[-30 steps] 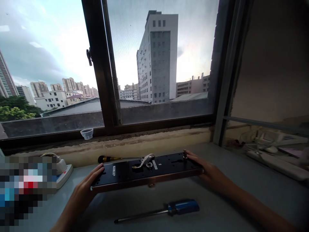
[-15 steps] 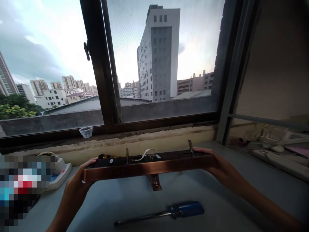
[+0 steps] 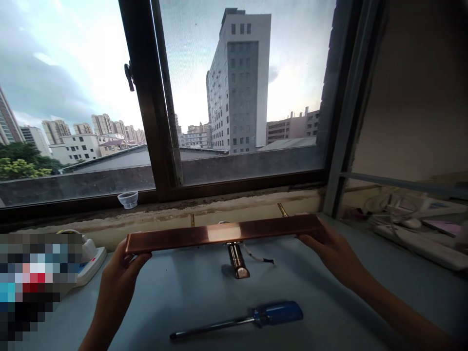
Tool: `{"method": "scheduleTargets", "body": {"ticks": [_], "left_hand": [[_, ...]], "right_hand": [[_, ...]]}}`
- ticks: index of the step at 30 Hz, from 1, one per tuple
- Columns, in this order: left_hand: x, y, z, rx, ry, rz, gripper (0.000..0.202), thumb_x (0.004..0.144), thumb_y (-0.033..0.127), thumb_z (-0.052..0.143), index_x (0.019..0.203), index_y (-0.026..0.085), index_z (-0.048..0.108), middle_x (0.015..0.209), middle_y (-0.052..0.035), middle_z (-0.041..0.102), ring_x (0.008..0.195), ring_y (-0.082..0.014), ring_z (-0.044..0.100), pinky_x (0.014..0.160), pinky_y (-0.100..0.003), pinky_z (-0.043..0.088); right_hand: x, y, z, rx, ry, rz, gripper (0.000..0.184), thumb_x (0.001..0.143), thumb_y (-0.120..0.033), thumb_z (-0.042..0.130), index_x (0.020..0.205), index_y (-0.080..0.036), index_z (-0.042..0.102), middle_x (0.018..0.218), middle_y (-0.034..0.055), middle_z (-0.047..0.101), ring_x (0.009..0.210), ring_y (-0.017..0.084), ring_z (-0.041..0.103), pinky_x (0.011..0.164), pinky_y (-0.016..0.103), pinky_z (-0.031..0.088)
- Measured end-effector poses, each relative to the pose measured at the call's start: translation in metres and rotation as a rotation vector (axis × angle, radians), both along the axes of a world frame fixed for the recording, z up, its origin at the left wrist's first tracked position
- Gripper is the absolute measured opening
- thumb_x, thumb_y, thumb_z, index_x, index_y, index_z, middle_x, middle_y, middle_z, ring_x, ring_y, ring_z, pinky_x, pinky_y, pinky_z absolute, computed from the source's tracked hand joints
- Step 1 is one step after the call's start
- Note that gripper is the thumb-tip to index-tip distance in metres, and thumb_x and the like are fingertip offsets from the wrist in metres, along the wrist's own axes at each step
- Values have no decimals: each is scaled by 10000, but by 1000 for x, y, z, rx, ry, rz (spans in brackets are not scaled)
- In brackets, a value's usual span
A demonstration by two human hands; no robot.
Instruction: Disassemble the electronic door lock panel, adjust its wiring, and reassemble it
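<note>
Between my two hands I hold up a long copper-coloured door lock panel (image 3: 175, 237), roughly level. My left hand (image 3: 126, 265) grips its left end, thumb underneath. My right hand (image 3: 321, 241) is closed round the right end. From the panel's middle a copper lever handle (image 3: 237, 261) sticks out towards me. Beside the handle dangles a thin cable (image 3: 256, 257) with a dark plug. Two brass posts (image 3: 282, 210) rise behind the panel; its back is hidden. On the table below lies a blue-handled screwdriver (image 3: 274, 313), its shaft pointing left, touched by neither hand.
A small clear plastic cup (image 3: 127, 199) stands on the window ledge. At the left is a white power strip (image 3: 91, 265) with a plug in it, beside a blurred-out patch. Cables and white items (image 3: 413, 219) lie at the right, beyond the frame post (image 3: 334, 195).
Both hands have raised and tilted the panel, so its copper front faces me more and its dark back is out of sight. The dangling cable now shows. The screwdriver lies as before.
</note>
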State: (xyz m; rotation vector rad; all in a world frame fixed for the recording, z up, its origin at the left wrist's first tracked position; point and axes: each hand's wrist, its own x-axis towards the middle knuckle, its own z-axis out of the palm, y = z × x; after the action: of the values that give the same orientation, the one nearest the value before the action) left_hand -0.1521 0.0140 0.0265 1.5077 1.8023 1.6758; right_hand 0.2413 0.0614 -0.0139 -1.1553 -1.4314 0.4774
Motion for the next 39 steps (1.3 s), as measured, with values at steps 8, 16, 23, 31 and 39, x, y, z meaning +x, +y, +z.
{"method": "scheduleTargets", "body": {"ticks": [8,16,23,31,39], "left_hand": [[4,9,1,16,-51,-32,467,639,454,582,1023,188,564,807,-20,645,802,-234,599,738,-315,452],[8,11,-1,-57,-66,-11,488,643,578,540,890,163,609,643,22,560,545,-140,449,525,-242,381],[5,17,-10,-267,-189,20,552,531,671,588,712,151,623,438,47,466,438,-116,382,420,-224,279],[4,23,-25,-373,-301,-69,551,494,649,602,652,122,607,257,70,317,309,-90,250,404,-215,156],[1,27,-37,-413,-425,-71,552,418,573,641,740,125,622,301,112,283,269,-84,272,349,-204,138]], "right_hand": [[-9,3,11,-33,61,20,564,672,-571,576,1094,-199,532,903,78,639,861,249,595,715,321,492],[-22,10,18,-167,85,75,589,643,-631,566,980,-148,581,716,35,562,568,128,459,469,240,379],[-29,21,2,-352,143,53,542,685,-600,560,914,-111,606,573,-15,482,430,61,353,390,217,279],[-30,17,1,-618,153,-29,325,848,-411,488,965,-116,560,877,31,576,716,117,557,613,270,482],[-27,18,0,-663,181,-44,331,841,-386,506,1039,-125,554,1047,59,561,901,181,556,753,350,482]]}}
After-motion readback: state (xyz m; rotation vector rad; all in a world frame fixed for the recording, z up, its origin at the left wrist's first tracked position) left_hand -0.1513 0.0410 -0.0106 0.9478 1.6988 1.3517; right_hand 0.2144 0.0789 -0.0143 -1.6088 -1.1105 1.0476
